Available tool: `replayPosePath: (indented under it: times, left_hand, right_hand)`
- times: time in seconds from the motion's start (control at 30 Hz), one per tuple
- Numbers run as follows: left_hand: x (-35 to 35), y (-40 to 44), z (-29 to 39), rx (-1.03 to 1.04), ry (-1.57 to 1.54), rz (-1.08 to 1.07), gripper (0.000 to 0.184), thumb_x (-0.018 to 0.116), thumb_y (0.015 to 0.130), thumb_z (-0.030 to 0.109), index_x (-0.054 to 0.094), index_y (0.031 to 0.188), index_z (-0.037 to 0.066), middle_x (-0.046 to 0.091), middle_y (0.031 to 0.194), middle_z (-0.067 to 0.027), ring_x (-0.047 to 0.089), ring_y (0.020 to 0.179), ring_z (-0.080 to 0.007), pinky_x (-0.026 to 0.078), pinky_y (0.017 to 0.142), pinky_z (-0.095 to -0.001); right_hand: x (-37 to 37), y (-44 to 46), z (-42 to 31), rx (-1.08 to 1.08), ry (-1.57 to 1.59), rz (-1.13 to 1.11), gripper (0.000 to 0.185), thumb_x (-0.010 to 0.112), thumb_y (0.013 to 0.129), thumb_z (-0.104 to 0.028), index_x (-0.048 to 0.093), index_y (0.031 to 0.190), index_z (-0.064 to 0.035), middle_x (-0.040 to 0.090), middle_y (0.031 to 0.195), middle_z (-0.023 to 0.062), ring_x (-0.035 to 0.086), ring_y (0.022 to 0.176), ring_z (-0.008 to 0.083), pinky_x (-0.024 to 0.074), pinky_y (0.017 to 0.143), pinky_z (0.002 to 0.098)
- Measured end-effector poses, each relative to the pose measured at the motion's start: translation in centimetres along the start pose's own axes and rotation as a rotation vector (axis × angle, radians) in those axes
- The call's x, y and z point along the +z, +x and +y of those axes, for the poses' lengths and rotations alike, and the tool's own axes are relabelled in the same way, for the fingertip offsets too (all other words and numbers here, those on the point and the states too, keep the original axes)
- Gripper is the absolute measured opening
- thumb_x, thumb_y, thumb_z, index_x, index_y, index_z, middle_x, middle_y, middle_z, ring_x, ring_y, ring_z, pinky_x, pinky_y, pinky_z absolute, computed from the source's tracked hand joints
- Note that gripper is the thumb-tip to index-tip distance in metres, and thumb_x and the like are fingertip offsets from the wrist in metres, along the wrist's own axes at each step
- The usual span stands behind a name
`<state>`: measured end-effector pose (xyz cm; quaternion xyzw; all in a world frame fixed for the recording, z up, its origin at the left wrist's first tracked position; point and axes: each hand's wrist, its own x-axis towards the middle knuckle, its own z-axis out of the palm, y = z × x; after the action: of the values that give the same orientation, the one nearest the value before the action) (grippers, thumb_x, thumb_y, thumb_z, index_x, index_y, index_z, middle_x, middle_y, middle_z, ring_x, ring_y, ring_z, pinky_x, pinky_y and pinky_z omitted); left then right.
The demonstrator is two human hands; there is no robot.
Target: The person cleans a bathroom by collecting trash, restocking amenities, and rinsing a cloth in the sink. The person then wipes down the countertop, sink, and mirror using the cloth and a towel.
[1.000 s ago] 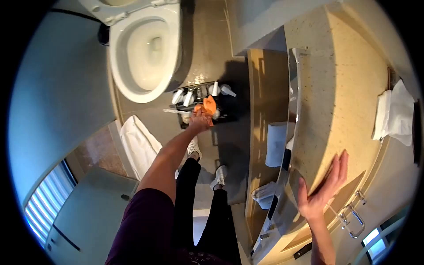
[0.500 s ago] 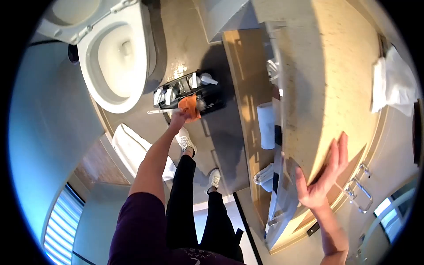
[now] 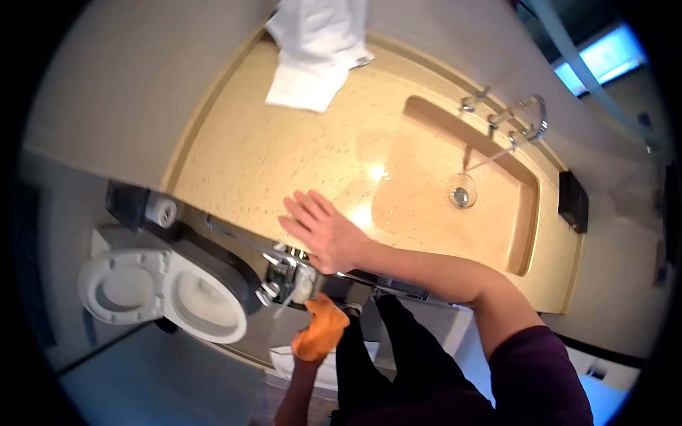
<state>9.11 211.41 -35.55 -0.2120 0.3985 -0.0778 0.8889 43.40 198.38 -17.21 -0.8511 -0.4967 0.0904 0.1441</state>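
My left hand (image 3: 307, 358) is closed around an orange cloth (image 3: 323, 332), low in the view beside my leg; the cloth hides most of its fingers. Just above the cloth, on the floor, is a black caddy (image 3: 285, 282) with white-topped bottles and a brush-like item. My right hand (image 3: 332, 238) lies palm down on the speckled beige counter (image 3: 241, 153) at its front edge, fingers spread, holding nothing. To its right, the built-in sink (image 3: 426, 206) has a thin stream of water running from the wall faucet (image 3: 541, 124) towards the drain (image 3: 460, 197).
White towels (image 3: 309, 64) lie at the counter's far left end. A toilet (image 3: 202, 305) with its lid up stands at lower left, near a toilet roll (image 3: 162, 211). A black box (image 3: 572, 201) sits by the sink's right end. White cloth (image 3: 284, 361) is on the floor.
The view has swung from the floor to the counter and sink. My left hand has lifted the orange cloth away from the caddy. My right hand still rests on the counter.
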Motion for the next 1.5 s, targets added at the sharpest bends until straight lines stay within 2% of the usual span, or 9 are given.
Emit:
replayPosePath:
  times: [0.23, 0.4, 0.43, 0.5, 0.57, 0.83, 0.9, 1.07, 1.5]
  left_hand:
    - [16.6, -5.0, -11.7, 0.227, 0.844, -0.203, 0.065, 0.043, 0.099, 0.042, 0.04, 0.151, 0.005, 0.049, 0.149, -0.0182, 0.051, 0.134, -0.0361, 0.042, 0.112, -0.048]
    - [27.7, -0.7, -23.1, 0.754, 2.529, -0.086, 0.043, 0.053, 0.102, 0.021, 0.051, 0.142, 0.006, 0.059, 0.139, -0.0171, 0.063, 0.121, -0.0303, 0.055, 0.097, -0.0406]
    - [29.6, 0.7, -27.4, 0.5, 1.84, -0.038, 0.035, 0.055, 0.103, 0.02, 0.057, 0.135, 0.006, 0.065, 0.127, -0.014, 0.067, 0.11, -0.0258, 0.056, 0.087, -0.0359]
    - [31.3, 3.9, -31.3, 0.254, 1.16, 0.008, 0.028, 0.056, 0.103, 0.019, 0.063, 0.128, 0.007, 0.07, 0.115, -0.0109, 0.071, 0.098, -0.0213, 0.057, 0.077, -0.0312]
    - [30.2, 9.3, -31.6, -0.032, 1.963, -0.033, 0.024, 0.057, 0.105, 0.022, 0.066, 0.118, 0.005, 0.068, 0.094, -0.0043, 0.067, 0.079, -0.014, 0.054, 0.066, -0.0267]
    - [25.4, 32.9, -38.9, 0.247, 2.343, 0.228, 0.061, 0.075, 0.09, 0.022, 0.037, 0.13, -0.004, 0.062, 0.089, -0.0158, 0.066, 0.078, -0.0214, 0.056, 0.065, -0.0315]
    - [16.6, 42.4, -33.5, 0.902, 2.458, -0.177, 0.057, 0.076, 0.086, 0.016, 0.039, 0.123, -0.006, 0.06, 0.098, -0.0246, 0.066, 0.062, -0.0242, 0.054, 0.048, -0.0357]
    - [24.4, 34.7, -37.9, 0.057, 1.881, -0.107, 0.038, 0.068, 0.091, 0.003, 0.035, 0.111, 0.001, 0.054, 0.094, -0.013, 0.065, 0.07, -0.0178, 0.056, 0.052, -0.0323]
    - [32.0, 36.9, -39.8, -0.44, 1.54, -0.173, 0.048, 0.057, 0.081, -0.007, 0.047, 0.127, 0.001, 0.062, 0.104, -0.013, 0.068, 0.091, -0.0256, 0.065, 0.083, -0.0452]
  right_hand:
    - [1.5, -4.0, 1.3, -0.021, 0.441, 0.437, 0.06, 0.068, 0.091, -0.032, 0.051, 0.14, -0.0014, 0.055, 0.138, 0.0196, 0.044, 0.138, 0.0332, 0.0347, 0.114, 0.0452]
    - [-0.5, -20.6, 3.4, 0.292, 2.312, 0.197, 0.035, 0.053, 0.106, -0.027, 0.055, 0.132, -0.0041, 0.068, 0.106, 0.0074, 0.066, 0.101, 0.0208, 0.0566, 0.086, 0.0388]
    - [-3.7, -24.0, 2.9, 0.356, 2.645, 0.279, 0.038, 0.054, 0.105, -0.026, 0.054, 0.135, -0.003, 0.068, 0.104, 0.0078, 0.066, 0.102, 0.0207, 0.0578, 0.084, 0.0391]
    - [-4.2, -29.8, 3.9, 0.709, 2.355, 0.394, 0.043, 0.056, 0.103, -0.023, 0.051, 0.14, -0.0018, 0.068, 0.112, 0.012, 0.067, 0.104, 0.0219, 0.0579, 0.086, 0.0411]
    - [-3.0, -34.6, 6.0, 0.885, 2.132, 0.801, 0.044, 0.063, 0.098, -0.022, 0.054, 0.135, 0.0013, 0.068, 0.119, 0.0151, 0.069, 0.103, 0.0223, 0.0572, 0.089, 0.0396]
    - [-7.9, -43.9, 13.6, 0.973, 1.682, 1.023, 0.044, 0.07, 0.076, 0.004, 0.061, 0.119, 0.0057, 0.068, 0.106, 0.0098, 0.066, 0.094, 0.0178, 0.053, 0.082, 0.0303]
    - [-7.7, -43.5, 15.0, 1.001, 1.635, 1.087, 0.046, 0.07, 0.076, 0.007, 0.059, 0.121, 0.0052, 0.067, 0.111, 0.011, 0.067, 0.098, 0.0188, 0.0539, 0.085, 0.0314]
    - [-7.0, -42.3, 17.6, 1.045, 1.762, 1.392, 0.045, 0.07, 0.086, -0.002, 0.056, 0.129, 0.0028, 0.066, 0.118, 0.0138, 0.066, 0.108, 0.0244, 0.0553, 0.091, 0.0354]
    - [-5.8, -33.5, 23.2, 1.198, 0.677, 0.913, 0.036, 0.064, 0.084, 0.0, 0.061, 0.12, 0.0019, 0.07, 0.11, 0.0169, 0.068, 0.1, 0.0312, 0.0543, 0.088, 0.0387]
